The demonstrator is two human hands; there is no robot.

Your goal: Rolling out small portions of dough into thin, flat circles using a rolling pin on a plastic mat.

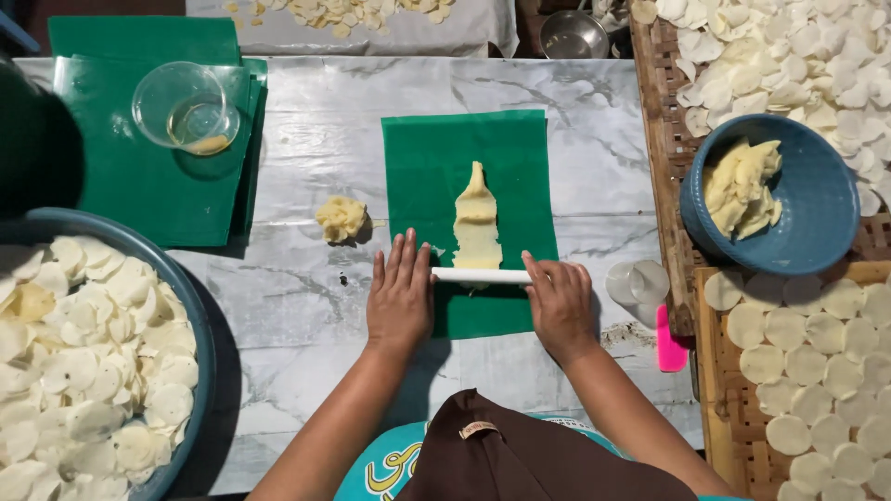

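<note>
A white rolling pin (481,276) is pressed across a strip of dough (477,225) on a green sheet (427,176).

The marbled tabletop (316,297) is flanked at the left by a large blue basin (190,306) filled with pale cut discs, and at the right by woven trays (664,139) on which more discs are spread. A blue bowl (817,213) of dough is set on the right tray. The green sheet is laid at the centre, with the flattened dough strip on it. The left hand (400,295) and right hand (559,304) are laid flat, fingers spread, on the two ends of the pin at the strip's near end. A small dough lump (342,218) is seen just left of the sheet.
</note>
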